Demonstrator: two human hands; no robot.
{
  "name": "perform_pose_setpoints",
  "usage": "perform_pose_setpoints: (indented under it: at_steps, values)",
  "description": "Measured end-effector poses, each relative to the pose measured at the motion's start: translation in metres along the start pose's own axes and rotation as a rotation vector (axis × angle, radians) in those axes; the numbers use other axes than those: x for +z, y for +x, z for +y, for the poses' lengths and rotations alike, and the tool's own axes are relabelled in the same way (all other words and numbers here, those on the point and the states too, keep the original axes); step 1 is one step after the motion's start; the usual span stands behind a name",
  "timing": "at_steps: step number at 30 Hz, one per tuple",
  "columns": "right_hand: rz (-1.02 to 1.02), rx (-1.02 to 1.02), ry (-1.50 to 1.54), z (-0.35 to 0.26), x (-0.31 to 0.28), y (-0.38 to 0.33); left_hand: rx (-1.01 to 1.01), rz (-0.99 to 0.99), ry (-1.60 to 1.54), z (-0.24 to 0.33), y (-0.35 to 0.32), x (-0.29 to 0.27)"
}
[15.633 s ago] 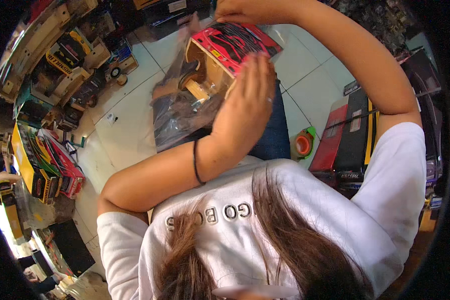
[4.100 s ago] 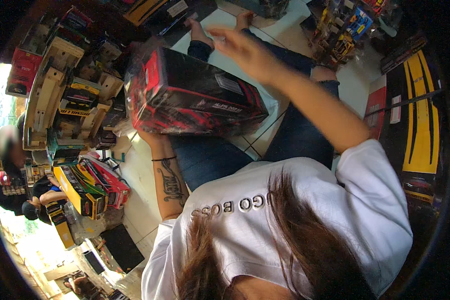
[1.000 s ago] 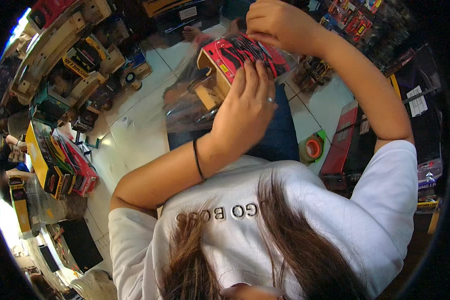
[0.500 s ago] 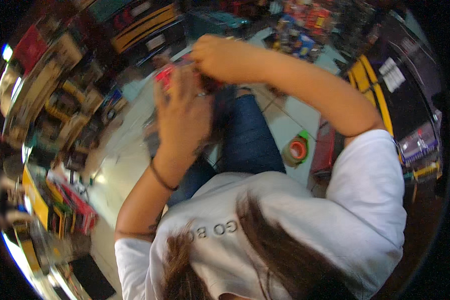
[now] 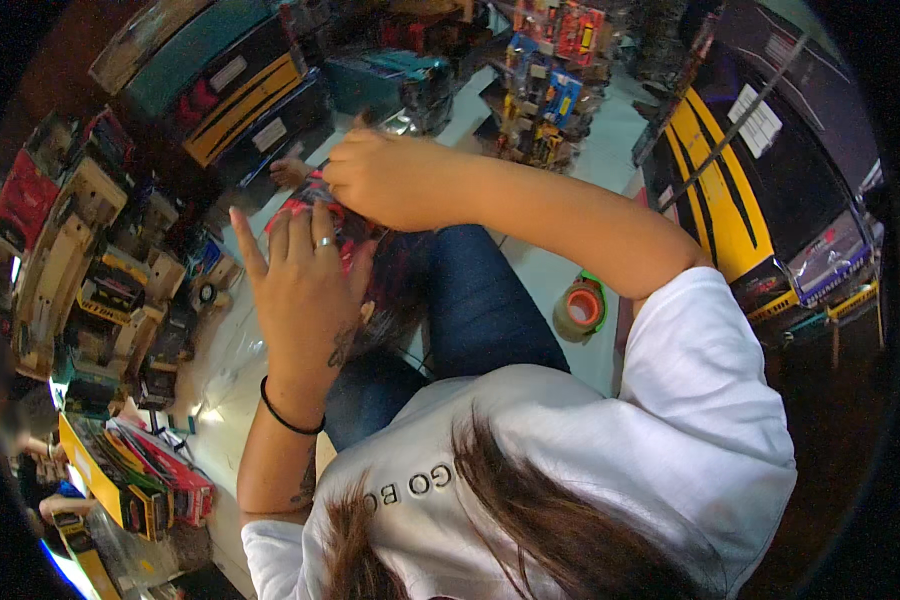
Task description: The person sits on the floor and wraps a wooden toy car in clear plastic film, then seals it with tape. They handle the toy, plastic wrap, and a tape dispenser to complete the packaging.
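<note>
A red-and-black item (image 5: pixel 348 225) lies in front of my knees, mostly covered by my hands, so its kind cannot be made out. My left hand (image 5: pixel 305 265) rests palm down over its near side, fingers stretched and apart, a ring on one of them. Across its far right side reaches my right hand (image 5: pixel 395 182), the fingers curled in; what they pinch is hidden beneath them. Glossy clear plastic (image 5: pixel 202 345) spreads over the pale surface to the left of my left hand.
To the right of my leg sits a tape roll (image 5: pixel 581 306) with a bright green part. Black-and-yellow boxes (image 5: pixel 715 190) line the right side. Packaged goods (image 5: pixel 555 90) stand at the back; wooden trays (image 5: pixel 60 270) and a yellow box (image 5: pixel 110 470) are at the left.
Both hands sit further left and lower in the picture, partly because the view has shifted. The left fingers have spread wider. My right hand stays curled over the red-and-black item.
</note>
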State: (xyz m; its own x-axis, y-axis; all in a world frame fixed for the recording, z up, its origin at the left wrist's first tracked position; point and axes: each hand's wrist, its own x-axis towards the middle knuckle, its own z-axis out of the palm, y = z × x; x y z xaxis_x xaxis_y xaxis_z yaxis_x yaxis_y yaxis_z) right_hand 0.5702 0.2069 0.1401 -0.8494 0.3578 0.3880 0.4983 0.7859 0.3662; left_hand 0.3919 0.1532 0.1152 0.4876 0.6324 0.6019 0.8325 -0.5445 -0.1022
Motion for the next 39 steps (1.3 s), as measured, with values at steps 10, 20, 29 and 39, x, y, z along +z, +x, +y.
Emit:
perform_pose_setpoints:
  at_steps: [10,20,29,39]
  values:
    - [0.172,0.082,0.089,0.006,0.001,-0.022,0.012,0.017,-0.04,-0.003,-0.001,0.004]
    - [-0.942,1.753,0.263,-0.109,0.117,-0.427,-0.021,0.087,-0.155,-0.008,-0.005,0.012]
    - [-0.755,2.053,0.482,-0.161,0.181,-0.462,0.341,0.165,-0.028,0.017,-0.019,0.002]
    - [-0.658,2.07,0.328,-0.133,0.179,-0.397,0.146,0.021,-0.186,0.004,-0.029,0.026]
